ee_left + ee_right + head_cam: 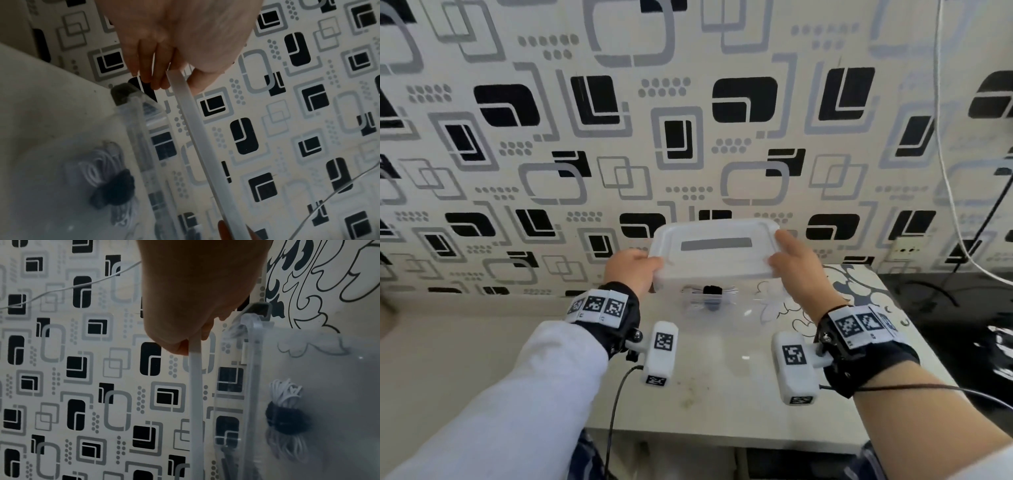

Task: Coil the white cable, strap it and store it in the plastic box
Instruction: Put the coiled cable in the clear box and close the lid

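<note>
On the table (722, 394) stands the clear plastic box (726, 318), above it the lid (714, 251) gripped at its ends by left hand (633, 270) and right hand (799, 270), while the coiled white cable (285, 391), seemingly bound by a black strap (284, 420), lies inside.

The lid (714, 251), gripped at its short ends by the left hand (631, 272) and right hand (796, 265), hangs over the box (717, 310) and blocks most of the opening from above. A gap shows between lid and box rim. The box stands close to the wall (688, 120) behind it. The desk (709, 387) in front of the box lies bare. A white wire (945, 154) and a black one (989, 212) hang at the far right.
</note>
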Action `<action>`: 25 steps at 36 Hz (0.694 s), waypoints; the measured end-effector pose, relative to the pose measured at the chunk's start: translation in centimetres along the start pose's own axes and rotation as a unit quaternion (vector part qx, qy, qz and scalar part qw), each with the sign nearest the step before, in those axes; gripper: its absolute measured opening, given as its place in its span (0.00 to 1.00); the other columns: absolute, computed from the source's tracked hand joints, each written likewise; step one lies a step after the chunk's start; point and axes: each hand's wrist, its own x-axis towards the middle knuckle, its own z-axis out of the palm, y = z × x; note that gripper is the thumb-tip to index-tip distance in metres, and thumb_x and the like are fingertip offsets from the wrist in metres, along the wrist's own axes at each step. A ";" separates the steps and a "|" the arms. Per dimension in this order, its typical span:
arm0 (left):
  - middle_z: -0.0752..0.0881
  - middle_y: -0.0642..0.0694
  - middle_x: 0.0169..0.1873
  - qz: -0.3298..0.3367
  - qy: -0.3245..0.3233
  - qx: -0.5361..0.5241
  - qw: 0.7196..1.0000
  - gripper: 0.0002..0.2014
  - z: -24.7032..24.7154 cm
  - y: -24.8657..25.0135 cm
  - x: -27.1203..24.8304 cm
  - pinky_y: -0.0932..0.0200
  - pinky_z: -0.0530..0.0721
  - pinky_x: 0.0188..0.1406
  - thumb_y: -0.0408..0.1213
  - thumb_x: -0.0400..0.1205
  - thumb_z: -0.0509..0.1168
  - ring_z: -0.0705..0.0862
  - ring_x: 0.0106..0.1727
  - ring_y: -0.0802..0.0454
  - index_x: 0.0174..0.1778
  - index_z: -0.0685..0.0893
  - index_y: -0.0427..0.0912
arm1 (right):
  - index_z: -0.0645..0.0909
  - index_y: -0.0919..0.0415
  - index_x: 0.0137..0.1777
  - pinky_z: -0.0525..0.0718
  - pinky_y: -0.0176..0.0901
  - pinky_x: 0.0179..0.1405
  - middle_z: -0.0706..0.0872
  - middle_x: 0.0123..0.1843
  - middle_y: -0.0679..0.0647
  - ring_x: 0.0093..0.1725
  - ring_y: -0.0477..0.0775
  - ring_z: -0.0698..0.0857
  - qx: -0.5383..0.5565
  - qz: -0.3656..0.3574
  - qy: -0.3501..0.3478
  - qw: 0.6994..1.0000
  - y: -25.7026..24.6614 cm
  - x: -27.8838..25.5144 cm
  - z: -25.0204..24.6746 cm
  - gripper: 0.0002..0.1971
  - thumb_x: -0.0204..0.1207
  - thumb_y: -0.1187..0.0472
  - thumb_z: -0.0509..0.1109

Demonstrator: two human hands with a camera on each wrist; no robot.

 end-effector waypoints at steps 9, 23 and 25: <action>0.91 0.41 0.38 0.029 -0.022 0.093 0.995 0.08 0.8 -1.4 0.8 0.57 0.82 0.39 0.39 0.78 0.69 0.88 0.41 0.44 0.43 0.92 0.40 | 0.73 0.61 0.60 0.74 0.43 0.40 0.78 0.51 0.57 0.49 0.56 0.77 -0.052 0.028 -0.001 0.998 0.9 0.5 0.5 0.12 0.78 0.68 0.55; 0.90 0.42 0.40 0.066 -0.037 0.199 0.977 0.10 1.5 -1.9 0.9 0.58 0.81 0.35 0.37 0.79 0.64 0.86 0.40 0.46 0.48 0.90 0.39 | 0.70 0.63 0.69 0.72 0.44 0.34 0.74 0.51 0.55 0.49 0.57 0.75 -0.139 0.056 -0.020 0.989 1.7 0.0 0.5 0.18 0.80 0.69 0.55; 0.90 0.41 0.40 0.065 -0.037 0.208 0.975 0.10 1.4 -1.9 0.9 0.55 0.82 0.39 0.37 0.79 0.64 0.87 0.41 0.44 0.48 0.90 0.38 | 0.68 0.65 0.74 0.72 0.41 0.34 0.73 0.54 0.55 0.49 0.55 0.74 -0.140 0.060 -0.023 0.988 1.7 -0.2 0.6 0.21 0.80 0.70 0.55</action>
